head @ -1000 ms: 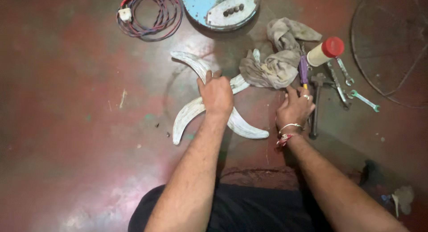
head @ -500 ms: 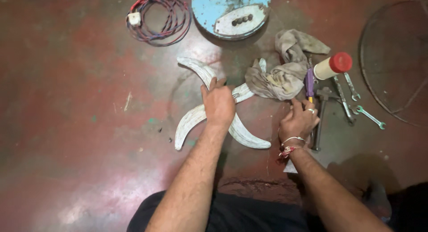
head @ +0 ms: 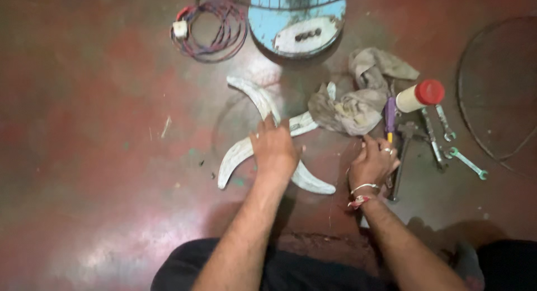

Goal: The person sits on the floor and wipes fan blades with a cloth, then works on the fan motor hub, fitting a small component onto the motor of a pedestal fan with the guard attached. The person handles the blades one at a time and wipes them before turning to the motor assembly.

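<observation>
A white fan blade set point(head: 253, 98) with curved blades lies on the red floor. My left hand point(head: 274, 148) rests flat on its hub, fingers spread, pressing it down. My right hand point(head: 372, 163), with a bracelet at the wrist, is down at the floor beside a purple-handled screwdriver point(head: 390, 115) and a dark tool point(head: 401, 157). Its fingers curl around something small that I cannot make out. A dirty grey rag point(head: 358, 95) lies just beyond both hands.
A blue fan base point(head: 296, 22) stands at the top, with a coiled red and blue cable point(head: 210, 31) to its left. A white bottle with a red cap point(head: 419, 95), several spanners point(head: 467, 162) and a wire fan guard point(head: 498, 84) lie at the right.
The view has shifted, so everything sits lower and further right in the picture. My left hand stays on the blade hub. My right hand stays by the tools.
</observation>
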Available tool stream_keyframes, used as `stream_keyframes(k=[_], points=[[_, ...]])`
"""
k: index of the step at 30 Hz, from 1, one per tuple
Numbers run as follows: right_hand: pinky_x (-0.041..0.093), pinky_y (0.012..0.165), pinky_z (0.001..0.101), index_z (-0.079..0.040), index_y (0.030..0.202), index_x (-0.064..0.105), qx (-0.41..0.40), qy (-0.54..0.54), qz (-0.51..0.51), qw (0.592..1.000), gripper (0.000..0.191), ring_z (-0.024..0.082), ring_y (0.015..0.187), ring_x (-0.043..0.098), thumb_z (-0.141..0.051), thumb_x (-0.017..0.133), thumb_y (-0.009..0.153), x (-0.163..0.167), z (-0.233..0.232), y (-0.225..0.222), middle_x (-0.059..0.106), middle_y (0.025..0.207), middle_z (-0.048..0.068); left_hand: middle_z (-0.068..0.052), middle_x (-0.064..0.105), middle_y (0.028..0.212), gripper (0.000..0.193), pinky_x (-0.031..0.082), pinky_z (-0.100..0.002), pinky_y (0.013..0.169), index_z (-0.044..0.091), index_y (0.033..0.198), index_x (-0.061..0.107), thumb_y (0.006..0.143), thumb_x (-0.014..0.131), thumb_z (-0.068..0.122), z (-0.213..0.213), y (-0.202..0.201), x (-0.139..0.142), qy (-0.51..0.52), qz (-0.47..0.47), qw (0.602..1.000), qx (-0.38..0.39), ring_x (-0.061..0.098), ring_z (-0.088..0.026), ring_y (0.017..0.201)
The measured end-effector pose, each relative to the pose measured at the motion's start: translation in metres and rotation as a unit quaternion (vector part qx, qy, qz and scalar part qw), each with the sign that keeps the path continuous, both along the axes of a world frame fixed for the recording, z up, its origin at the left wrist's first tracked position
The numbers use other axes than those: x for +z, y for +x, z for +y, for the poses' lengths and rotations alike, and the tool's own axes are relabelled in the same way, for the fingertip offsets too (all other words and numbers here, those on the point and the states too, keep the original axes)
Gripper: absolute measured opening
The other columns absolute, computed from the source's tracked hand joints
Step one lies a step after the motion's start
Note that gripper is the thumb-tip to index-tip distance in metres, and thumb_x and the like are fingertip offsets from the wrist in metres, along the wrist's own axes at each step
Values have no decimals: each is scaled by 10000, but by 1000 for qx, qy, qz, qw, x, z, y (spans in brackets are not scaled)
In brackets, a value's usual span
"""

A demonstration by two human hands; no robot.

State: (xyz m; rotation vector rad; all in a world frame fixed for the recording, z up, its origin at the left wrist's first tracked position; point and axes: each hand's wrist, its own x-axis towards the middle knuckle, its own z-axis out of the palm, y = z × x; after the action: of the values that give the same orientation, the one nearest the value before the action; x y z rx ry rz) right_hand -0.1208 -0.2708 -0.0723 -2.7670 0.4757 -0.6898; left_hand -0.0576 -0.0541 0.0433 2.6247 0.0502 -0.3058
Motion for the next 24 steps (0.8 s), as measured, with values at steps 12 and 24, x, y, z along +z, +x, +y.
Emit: stream_keyframes(k=[12, 24], points=[[390, 884, 538, -121, 1037, 705, 18, 19, 60, 998, 148, 386, 1129, 565, -92, 752, 899, 20, -10, 11, 641, 1124, 139, -183, 488, 1497, 549, 292, -691, 1110, 185, 1107, 786, 579, 933, 218, 14, 34, -32, 13, -83, 996, -26, 393, -423, 1403], [511, 755, 495, -101, 883, 702, 18, 33, 99, 994, 179, 385, 891, 663, -179, 863, 872, 46, 2, 3, 669, 935, 145, -167, 525, 1476, 413, 308, -698, 1114, 175, 967, 828, 563, 915, 158, 20, 36, -39, -2, -118, 993, -20, 427, -405, 1393]])
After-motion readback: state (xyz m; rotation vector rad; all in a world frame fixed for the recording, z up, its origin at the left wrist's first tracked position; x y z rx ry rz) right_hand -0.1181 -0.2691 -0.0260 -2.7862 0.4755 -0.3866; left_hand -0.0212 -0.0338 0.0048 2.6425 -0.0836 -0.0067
